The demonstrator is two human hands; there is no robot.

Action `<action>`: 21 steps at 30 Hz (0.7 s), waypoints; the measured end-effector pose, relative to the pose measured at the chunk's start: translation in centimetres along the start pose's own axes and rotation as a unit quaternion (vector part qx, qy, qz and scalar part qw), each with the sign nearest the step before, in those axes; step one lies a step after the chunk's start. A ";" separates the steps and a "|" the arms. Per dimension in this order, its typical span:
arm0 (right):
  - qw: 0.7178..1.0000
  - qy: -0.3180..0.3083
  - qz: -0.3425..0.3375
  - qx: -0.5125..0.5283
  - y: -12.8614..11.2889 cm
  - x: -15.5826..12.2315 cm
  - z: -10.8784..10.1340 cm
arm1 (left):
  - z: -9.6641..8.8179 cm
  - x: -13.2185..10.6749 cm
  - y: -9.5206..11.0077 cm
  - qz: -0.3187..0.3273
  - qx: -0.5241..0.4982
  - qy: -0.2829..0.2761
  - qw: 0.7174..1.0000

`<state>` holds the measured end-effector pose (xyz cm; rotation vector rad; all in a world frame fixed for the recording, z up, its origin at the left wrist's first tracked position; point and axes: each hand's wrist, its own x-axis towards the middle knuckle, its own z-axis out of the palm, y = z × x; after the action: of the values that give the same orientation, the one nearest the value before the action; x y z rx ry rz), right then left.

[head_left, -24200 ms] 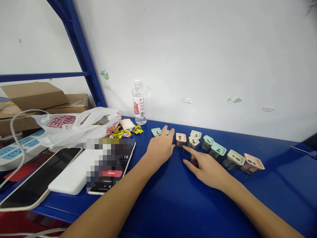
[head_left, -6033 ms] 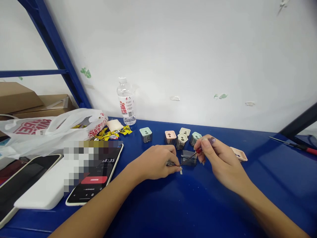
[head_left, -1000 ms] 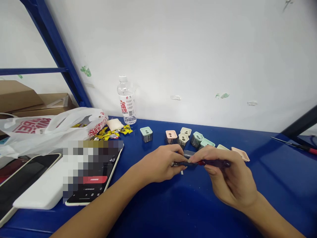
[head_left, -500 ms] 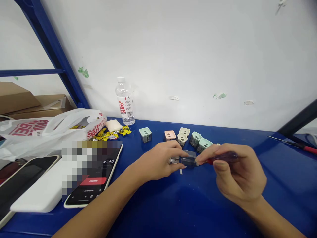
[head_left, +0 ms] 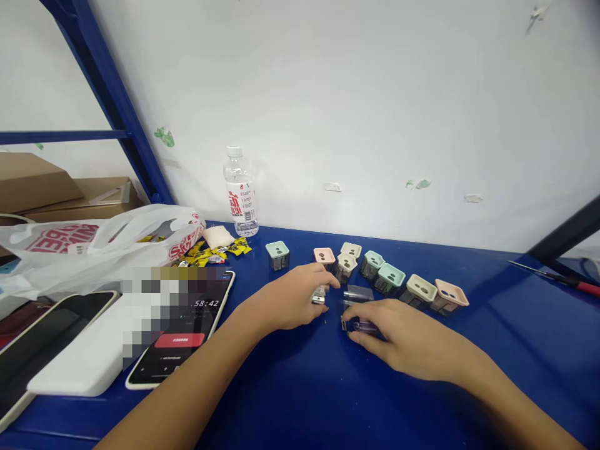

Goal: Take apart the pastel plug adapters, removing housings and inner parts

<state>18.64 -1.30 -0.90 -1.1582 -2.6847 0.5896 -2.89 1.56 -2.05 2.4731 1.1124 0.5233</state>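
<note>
My left hand (head_left: pixel 293 297) is closed around a small metal pencil sharpener insert (head_left: pixel 319 299), pinched between thumb and fingers. Just to its right, my right hand (head_left: pixel 398 334) reaches low over the table. Its thumb and index fingertip close on a small sharpener blade (head_left: pixel 344 324). The purple see-through handle of a screwdriver (head_left: pixel 368 326) lies within the same hand, its shaft hidden. A clear sharpener container (head_left: pixel 359 294) rests on the table behind the right fingers. Behind the hands stand several sharpeners with lids, among them a pink one (head_left: pixel 323 256) and a mint one (head_left: pixel 390 276).
A water bottle (head_left: pixel 242 194) stands by the wall, beside yellow wrapped sweets (head_left: pixel 201 251) and a white plastic bag (head_left: pixel 107 250). Left of my forearm lie a lit phone (head_left: pixel 182 340) and a white slab-shaped item (head_left: pixel 79 362). Another screwdriver (head_left: pixel 553 275) lies far right.
My right hand has lowered and moved left, from holding the screwdriver near the clear container to pinching the blade on the table. My left hand, with the insert, has drawn slightly left, away from the container.
</note>
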 end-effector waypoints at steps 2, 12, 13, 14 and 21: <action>0.999 -0.015 0.036 -0.027 0.2 0.2 0.5 | 0.0 0.0 0.0 0.000 -0.005 0.011 1.000; 0.998 -0.022 0.060 -0.003 0.5 0.9 1.4 | -0.5 -0.2 0.8 0.028 -0.035 0.056 0.997; 0.998 -0.021 0.058 0.010 0.5 0.8 1.3 | -0.5 -0.2 0.9 0.030 -0.035 0.055 0.997; 0.998 -0.018 0.057 0.025 0.5 0.8 1.3 | -0.6 -0.2 0.9 0.034 -0.035 0.056 0.997; 0.997 0.001 0.031 0.066 0.4 0.8 1.2 | -0.5 -0.2 0.9 0.072 -0.042 0.072 0.994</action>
<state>17.99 -0.80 -2.18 -1.2101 -2.5718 0.7640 -2.66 0.96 -1.26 2.4862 0.9480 0.7864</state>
